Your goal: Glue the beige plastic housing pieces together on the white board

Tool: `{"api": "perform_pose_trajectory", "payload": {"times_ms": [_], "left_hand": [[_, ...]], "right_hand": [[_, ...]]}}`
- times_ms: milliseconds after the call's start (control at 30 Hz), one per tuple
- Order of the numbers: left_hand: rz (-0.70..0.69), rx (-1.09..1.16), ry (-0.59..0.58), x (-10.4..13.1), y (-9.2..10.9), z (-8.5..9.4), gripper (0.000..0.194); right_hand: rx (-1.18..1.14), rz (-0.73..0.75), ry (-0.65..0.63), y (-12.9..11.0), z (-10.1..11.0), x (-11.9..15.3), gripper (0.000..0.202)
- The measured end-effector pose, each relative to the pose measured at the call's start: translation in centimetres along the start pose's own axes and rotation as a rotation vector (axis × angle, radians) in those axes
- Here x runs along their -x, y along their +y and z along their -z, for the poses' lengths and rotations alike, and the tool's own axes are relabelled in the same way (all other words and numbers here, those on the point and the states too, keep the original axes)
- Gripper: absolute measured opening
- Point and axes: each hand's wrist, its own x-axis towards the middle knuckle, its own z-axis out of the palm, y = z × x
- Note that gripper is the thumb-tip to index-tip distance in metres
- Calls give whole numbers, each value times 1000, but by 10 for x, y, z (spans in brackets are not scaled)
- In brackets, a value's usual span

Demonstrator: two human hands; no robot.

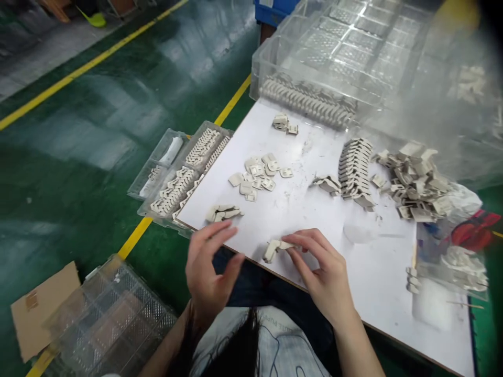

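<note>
My right hand (pixel 320 269) pinches one end of a bent beige plastic part (pixel 274 250) between thumb and fingers, low over the front edge of the white board (pixel 314 230). My left hand (pixel 212 264) holds nothing; its fingers are apart at the board's front left edge. Just beyond its fingertips lie a few beige curved parts (pixel 223 212). Farther in is a loose group of small flat beige pieces (pixel 255 175). A neat stacked row of bent parts (pixel 356 170) stands to the right, beside a few loose ones (pixel 328 183).
At right is a heap of beige parts (pixel 422 180), near a plastic bag with red inside (pixel 471 233). Clear compartment boxes (pixel 314 57) fill the back. Part-filled trays (pixel 178 178) sit left of the board; a clear divided box (pixel 113 314) and cardboard (pixel 45 309) are lower left.
</note>
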Motion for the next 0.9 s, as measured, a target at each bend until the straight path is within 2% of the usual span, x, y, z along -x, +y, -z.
{"api": "perform_pose_trajectory", "payload": {"times_ms": [67,167,233,300,500,633,900], "left_hand": [[38,-77,57,-1,-18,13,29],[81,-127,-69,-2,-36,19,53],[86,-174,-151,0,-40,16,69],[74,-247,-187,3,-39,11,78],[88,-348,-144,4,-36,-2,69],[53,-365,-87,2,-38,-4,60],[37,-372,-70,4,-43,-5,57]], "right_hand": [[5,93,-47,-4,-16,-17,16],[29,194,-82,-8,-40,-38,14],[51,207,-74,-8,-51,-48,13],[75,200,-43,-7,-58,-54,12],[87,185,-23,-7,-65,-57,9],[96,200,-19,-8,-67,-55,7],[107,227,14,-6,-70,-55,7]]}}
